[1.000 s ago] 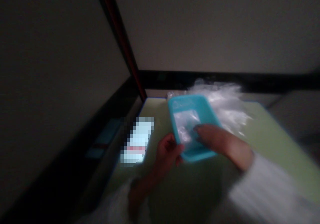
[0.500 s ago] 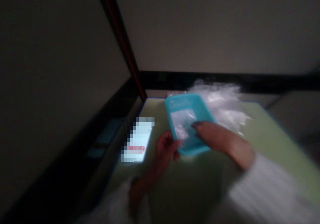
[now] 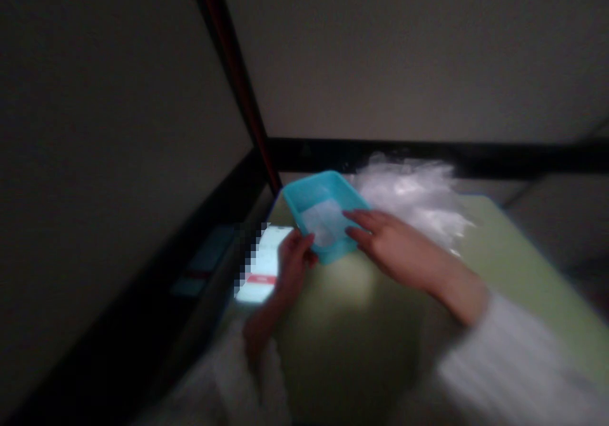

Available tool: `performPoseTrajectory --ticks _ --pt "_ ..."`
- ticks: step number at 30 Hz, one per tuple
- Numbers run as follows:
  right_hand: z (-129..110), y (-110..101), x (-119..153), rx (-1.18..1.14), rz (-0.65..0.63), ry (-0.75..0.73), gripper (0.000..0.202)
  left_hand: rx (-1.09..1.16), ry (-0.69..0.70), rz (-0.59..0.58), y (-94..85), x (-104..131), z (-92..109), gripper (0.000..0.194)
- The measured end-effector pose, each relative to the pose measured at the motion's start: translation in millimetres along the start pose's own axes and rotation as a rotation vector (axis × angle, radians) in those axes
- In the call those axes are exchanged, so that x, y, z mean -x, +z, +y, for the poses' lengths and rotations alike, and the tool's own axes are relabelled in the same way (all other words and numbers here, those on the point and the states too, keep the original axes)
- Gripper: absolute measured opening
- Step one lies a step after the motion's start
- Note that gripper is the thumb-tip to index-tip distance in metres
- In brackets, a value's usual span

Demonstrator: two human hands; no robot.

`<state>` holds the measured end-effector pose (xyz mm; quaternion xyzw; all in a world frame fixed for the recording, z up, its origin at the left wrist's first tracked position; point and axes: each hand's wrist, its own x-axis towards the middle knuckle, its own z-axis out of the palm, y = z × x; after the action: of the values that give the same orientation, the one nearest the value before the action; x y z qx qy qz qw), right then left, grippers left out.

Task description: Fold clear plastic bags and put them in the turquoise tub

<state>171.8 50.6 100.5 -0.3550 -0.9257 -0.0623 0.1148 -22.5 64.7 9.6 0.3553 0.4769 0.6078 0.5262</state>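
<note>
A turquoise plastic basket (image 3: pixel 311 188) is tilted above the table, with flat, clear plastic bags (image 3: pixel 326 219) lying inside it. My left hand (image 3: pixel 294 258) grips the near left corner of its rim, thumb on top. My right hand (image 3: pixel 387 239) is at the basket's right side with fingers stretched out and apart, their tips over the near right rim. Nothing shows in the right fingers; whether they touch the basket I cannot tell.
Behind the basket to the right lies a heap of clear plastic bags (image 3: pixel 413 198). A lit phone screen (image 3: pixel 261 267) is left of my left hand. The pale green table (image 3: pixel 504 248) meets dark-trimmed walls (image 3: pixel 404 52) at the back and left.
The basket has moved left and slightly away, with my left hand on it. My right hand has come out of the basket to its right edge, fingers now spread.
</note>
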Motion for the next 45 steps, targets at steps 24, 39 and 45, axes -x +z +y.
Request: performPoseTrajectory --ticks 24,39,45 --pt "-36 35 15 0.028 0.234 -0.222 0.025 -0.066 0.222 0.156 -1.9 -8 -8 0.036" --pt "59 109 127 0.157 0.148 0.464 0.046 -0.292 0.303 -0.243 15.4 25 -25 0.024" --pt "58 124 123 0.144 0.047 0.474 0.050 -0.304 0.271 -0.269 13.3 20 -29 0.019"
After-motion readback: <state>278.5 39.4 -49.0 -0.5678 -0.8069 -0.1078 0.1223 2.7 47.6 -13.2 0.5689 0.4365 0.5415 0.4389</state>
